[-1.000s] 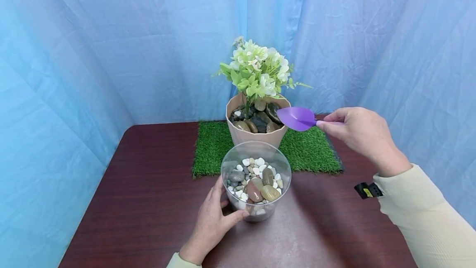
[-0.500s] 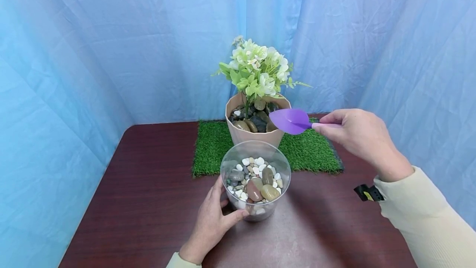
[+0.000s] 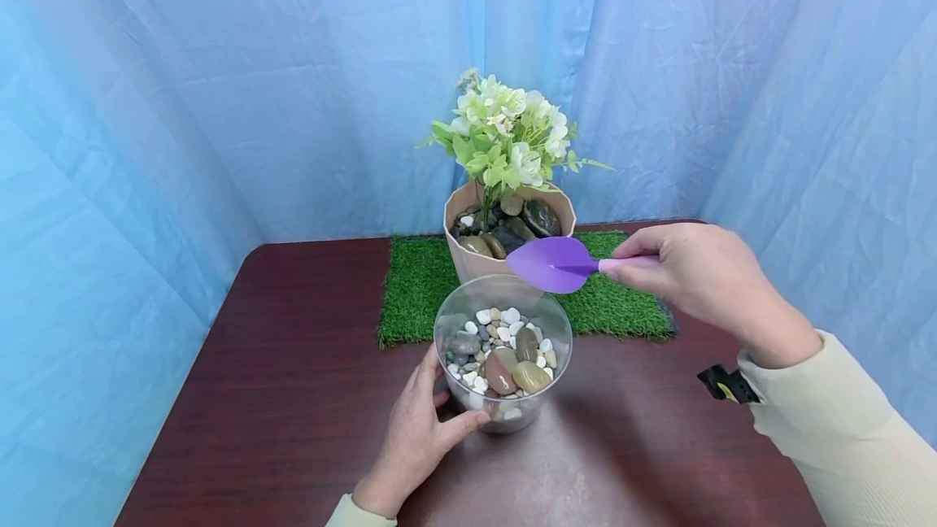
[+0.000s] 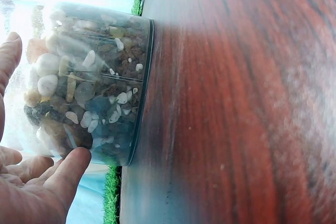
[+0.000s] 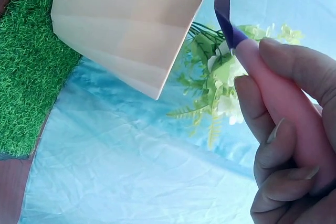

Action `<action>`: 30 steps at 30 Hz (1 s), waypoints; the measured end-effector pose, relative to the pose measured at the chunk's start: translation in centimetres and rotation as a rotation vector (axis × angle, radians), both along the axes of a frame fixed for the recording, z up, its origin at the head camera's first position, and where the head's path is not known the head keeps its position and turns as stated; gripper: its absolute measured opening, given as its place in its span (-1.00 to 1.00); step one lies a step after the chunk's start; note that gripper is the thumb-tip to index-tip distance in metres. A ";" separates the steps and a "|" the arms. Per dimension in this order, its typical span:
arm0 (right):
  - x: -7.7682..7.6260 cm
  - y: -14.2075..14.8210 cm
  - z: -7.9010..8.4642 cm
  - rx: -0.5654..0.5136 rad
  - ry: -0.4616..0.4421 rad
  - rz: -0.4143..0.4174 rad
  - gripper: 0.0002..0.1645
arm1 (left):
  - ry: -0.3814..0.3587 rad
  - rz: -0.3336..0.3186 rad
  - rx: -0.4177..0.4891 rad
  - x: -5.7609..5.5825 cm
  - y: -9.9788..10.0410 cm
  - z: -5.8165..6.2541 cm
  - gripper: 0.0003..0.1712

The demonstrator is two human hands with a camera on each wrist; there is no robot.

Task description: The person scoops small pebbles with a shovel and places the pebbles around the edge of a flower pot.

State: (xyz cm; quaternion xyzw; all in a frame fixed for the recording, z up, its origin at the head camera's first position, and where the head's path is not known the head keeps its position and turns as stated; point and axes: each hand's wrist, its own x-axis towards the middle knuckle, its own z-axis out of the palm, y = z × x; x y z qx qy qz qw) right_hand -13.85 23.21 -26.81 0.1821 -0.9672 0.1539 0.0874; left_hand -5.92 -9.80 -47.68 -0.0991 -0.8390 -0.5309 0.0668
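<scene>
My right hand (image 3: 703, 287) grips the pink handle of a purple garden trowel (image 3: 552, 265), its fingers wrapped round it in the right wrist view. The blade points left, over the far right rim of a clear plastic container (image 3: 529, 415), and no stones show on it. White pebbles and larger smooth stones (image 3: 530, 377) lie inside that container, which stands on the table. My left hand (image 3: 417, 437) holds the container's near left side between thumb and fingers. Just behind stands a beige flowerpot (image 3: 476, 265) with dark and brown stones (image 3: 542, 218) and white flowers (image 3: 512, 116).
The flowerpot sits on a green artificial grass mat (image 3: 410, 291). Beneath everything is a dark red wooden table (image 3: 293, 364). Blue cloth curtains (image 3: 329, 104) hang round the back and both sides.
My right hand has brought the trowel left, nearer and lower, from beside the flowerpot's right rim to the container's far rim. My left hand and the container have stayed in place.
</scene>
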 end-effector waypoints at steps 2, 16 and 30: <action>0.1 -0.3 0.1 0.012 0.000 0.013 -0.84 | -0.003 0.000 0.002 0.0 0.0 0.0 0.39; 0.3 -1.7 0.3 0.112 -0.003 0.110 -0.89 | 0.004 0.001 -0.007 0.0 -0.1 0.0 0.38; 0.1 -2.4 0.4 0.189 0.102 0.221 -0.94 | 0.001 0.001 0.007 0.0 0.0 -0.1 0.37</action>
